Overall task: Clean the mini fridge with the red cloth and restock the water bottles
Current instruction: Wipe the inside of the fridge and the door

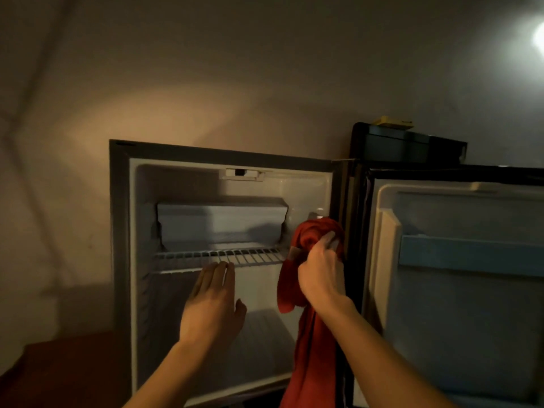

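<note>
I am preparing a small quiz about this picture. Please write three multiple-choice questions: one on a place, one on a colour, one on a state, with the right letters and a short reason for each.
1. Where do the left hand's fingers rest?
A. on the wire shelf
B. on the door
C. on top of the fridge

2. What colour is the cloth?
A. blue
B. red
C. white

3. How is the fridge door?
A. shut
B. removed
C. swung open

Answers:
1 A: the left hand touches the front edge of the wire shelf.
2 B: the right hand grips a red cloth.
3 C: the fridge door stands open to the right, showing its inner side.
</note>
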### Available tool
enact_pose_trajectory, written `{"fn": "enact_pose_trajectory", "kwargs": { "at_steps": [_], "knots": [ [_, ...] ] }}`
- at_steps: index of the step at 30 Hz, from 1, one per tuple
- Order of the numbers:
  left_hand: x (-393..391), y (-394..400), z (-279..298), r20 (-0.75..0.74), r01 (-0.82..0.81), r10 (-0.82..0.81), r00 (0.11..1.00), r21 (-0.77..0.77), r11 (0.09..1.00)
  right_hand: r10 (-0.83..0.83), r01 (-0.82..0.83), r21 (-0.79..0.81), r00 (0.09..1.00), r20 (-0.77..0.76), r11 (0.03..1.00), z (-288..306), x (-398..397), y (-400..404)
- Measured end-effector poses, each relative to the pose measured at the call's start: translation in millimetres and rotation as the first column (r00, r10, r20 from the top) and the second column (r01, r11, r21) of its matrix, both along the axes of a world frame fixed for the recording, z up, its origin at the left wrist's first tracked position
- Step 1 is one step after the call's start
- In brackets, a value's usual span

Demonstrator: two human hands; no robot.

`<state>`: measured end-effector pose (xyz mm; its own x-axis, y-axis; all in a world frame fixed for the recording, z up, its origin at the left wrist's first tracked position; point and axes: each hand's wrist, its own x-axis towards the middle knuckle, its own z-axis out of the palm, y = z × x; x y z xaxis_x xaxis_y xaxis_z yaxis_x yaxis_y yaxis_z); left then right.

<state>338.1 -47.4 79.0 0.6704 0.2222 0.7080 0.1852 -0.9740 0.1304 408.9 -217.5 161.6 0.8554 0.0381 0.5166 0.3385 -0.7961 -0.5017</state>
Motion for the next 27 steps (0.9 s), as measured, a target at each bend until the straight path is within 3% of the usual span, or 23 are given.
{"fn": "enact_pose_trajectory", "kwargs": {
  "at_steps": [6, 9, 11, 14, 17, 20, 24, 27],
  "knots": [
    [-1.6, 5.0, -4.6, 0.028, 0.02, -0.022, 0.999, 0.062, 0.998, -0.002, 0.002, 0.001, 0.991, 0.133, 1.0, 11.8, 16.1, 6.6],
    [-3.8, 9.6, -8.7, 0.01, 0.048, -0.049, 0.999, 0.093, 0.995, -0.016, 0.041, -0.124, 0.98, 0.2, 0.991, -9.8, 21.7, 6.7],
    [-5.6, 10.8, -14.8, -0.011, 0.066, -0.066, 0.998, 0.104, 0.992, 0.002, 0.023, -0.119, 0.978, 0.209, 0.993, -33.6, 19.7, 10.6],
    [-8.4, 9.0, -23.5, -0.04, 0.074, -0.069, 0.997, 0.131, 0.989, -0.078, 0.097, -0.24, 0.993, 0.086, 0.966, -76.4, 13.2, 17.7],
    [-12.5, 8.3, -32.2, -0.082, 0.095, -0.083, 0.993, 0.15, 0.984, -0.055, 0.046, -0.142, 0.996, -0.066, 0.989, -113.2, 9.6, 21.5],
    [-14.6, 10.9, -46.1, -0.136, 0.109, -0.09, 0.987, 0.142, 0.984, -0.147, 0.137, -0.101, 0.984, -0.103, 0.985, -136.2, 11.9, 18.5],
    [-15.3, 11.2, -61.9, -0.185, 0.121, -0.098, 0.978, 0.12, 0.985, -0.141, 0.111, -0.141, 0.963, -0.227, 0.984, -163.6, 7.5, 15.4],
    [-14.2, 11.4, -69.0, -0.202, 0.129, -0.105, 0.974, 0.108, 0.986, -0.147, 0.115, -0.157, 0.966, -0.213, 0.981, -158.9, 13.3, 19.1]
  ]
}}
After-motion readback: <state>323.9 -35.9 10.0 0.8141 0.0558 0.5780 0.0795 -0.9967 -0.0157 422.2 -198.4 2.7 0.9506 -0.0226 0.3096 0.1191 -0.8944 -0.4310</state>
